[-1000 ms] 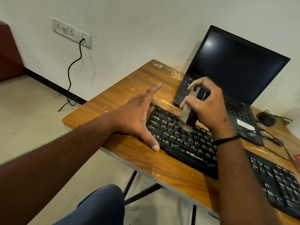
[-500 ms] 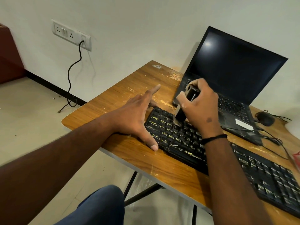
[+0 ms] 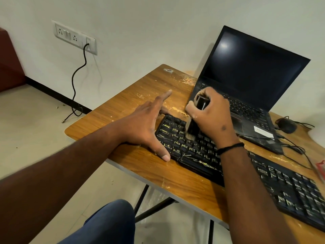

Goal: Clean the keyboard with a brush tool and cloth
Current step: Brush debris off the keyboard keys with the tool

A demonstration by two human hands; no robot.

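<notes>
Head view: a dark block-shaped brush tool with pale bristles (image 3: 192, 127) was gripped by the right hand (image 3: 211, 115), fingers curled round its body, bristles down. The tip was set on the upper-left key rows of the black full-size keyboard with yellow-marked keys (image 3: 193, 148), directly under the grip. The left hand (image 3: 149, 125) was laid flat and spread just left of the grip, thumb against the keyboard's near-left corner, index finger stretched past its far-left corner; nothing was held, the board was only braced.

Step judged: brush pass, left end of the board being worked. Most rows to the right of the grip looked unswept, so the task was judged early. No cloth was seen in frame. Next move calls for bristles kept in contact, strokes drawn along the rows toward the right, left hand kept pressed so the board is not dragged.

Surface: a wood-grain tabletop with pale scuffs and dust (image 3: 126, 103), on black folding legs. Just behind the grip an open black laptop with a dark screen (image 3: 253, 71) was parked; a black mouse with cable (image 3: 285, 125) sat well right of the grip. Room: off-white wall, a white socket panel (image 3: 74, 36) with a black cord (image 3: 78, 74) hanging to a beige floor.
</notes>
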